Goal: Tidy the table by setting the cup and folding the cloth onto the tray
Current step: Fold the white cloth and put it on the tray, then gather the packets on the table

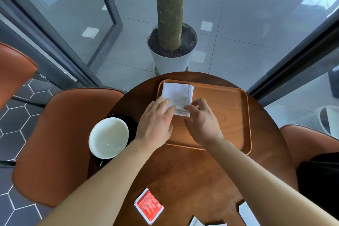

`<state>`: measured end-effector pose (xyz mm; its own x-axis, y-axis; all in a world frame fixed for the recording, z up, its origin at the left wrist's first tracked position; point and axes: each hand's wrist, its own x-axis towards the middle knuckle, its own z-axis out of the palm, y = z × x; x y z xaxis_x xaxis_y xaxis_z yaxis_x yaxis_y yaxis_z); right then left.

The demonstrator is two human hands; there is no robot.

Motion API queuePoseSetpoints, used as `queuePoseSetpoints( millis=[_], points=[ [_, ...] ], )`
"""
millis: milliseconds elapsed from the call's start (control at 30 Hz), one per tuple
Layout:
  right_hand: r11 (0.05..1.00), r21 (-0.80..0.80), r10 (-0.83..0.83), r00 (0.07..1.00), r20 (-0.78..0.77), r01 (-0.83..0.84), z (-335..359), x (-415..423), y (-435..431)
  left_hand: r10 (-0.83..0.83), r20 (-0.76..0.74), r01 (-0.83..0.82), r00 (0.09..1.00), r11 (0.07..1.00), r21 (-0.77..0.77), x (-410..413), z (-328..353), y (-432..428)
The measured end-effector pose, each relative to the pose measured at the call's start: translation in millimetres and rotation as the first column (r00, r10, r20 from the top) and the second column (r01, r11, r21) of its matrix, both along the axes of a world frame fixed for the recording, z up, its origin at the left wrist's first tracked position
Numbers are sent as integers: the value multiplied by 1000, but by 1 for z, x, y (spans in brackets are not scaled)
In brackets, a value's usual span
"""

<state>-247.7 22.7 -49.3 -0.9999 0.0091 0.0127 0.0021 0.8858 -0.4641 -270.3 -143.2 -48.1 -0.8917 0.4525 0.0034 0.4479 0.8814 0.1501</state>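
Wooden and round, the surface (183, 170) carries one orange-brown tray (220, 115). The tray holds a single white cloth (178, 93), folded into a layered rectangle and lying in its far-left corner. The left hand (156, 123) rests flat on the cloth's near-left part with fingers straight. The right hand (201, 121) pinches the near-right edge between thumb and curled forefinger. One cup (109, 137), white inside and black outside, stands on a black saucer (133, 121) just left of the tray; nothing but a pale film shows in it. Nearer the person lie one red packet (148, 205) and white packets (246, 213) cut off by the frame edge.
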Motion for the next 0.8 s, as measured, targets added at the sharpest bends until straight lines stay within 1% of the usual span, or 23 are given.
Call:
queuePoseSetpoints(
  millis=[200,367,500,600,700,800],
  points=[
    [1000,13,-29,999,32,29,12,19,-3,-41,29,40,999,999,34,27,10,-6],
    [996,-40,-78,994,77,82,21,54,-5,-45,105,34,993,993,110,63,20,-17],
    [991,-58,-115,987,108,122,23,90,-7,-67,127,54,990,993,104,96,22,-34],
    [993,-56,-97,985,145,107,22,120,-12,-24,140,13,990,996,83,125,20,-46],
    [994,-60,-76,985,157,86,17,156,-3,47,136,-49,990,999,10,155,16,-62],
    [995,47,-94,983,155,88,10,201,23,166,168,-162,972,986,-33,187,8,-79]
  ],
)
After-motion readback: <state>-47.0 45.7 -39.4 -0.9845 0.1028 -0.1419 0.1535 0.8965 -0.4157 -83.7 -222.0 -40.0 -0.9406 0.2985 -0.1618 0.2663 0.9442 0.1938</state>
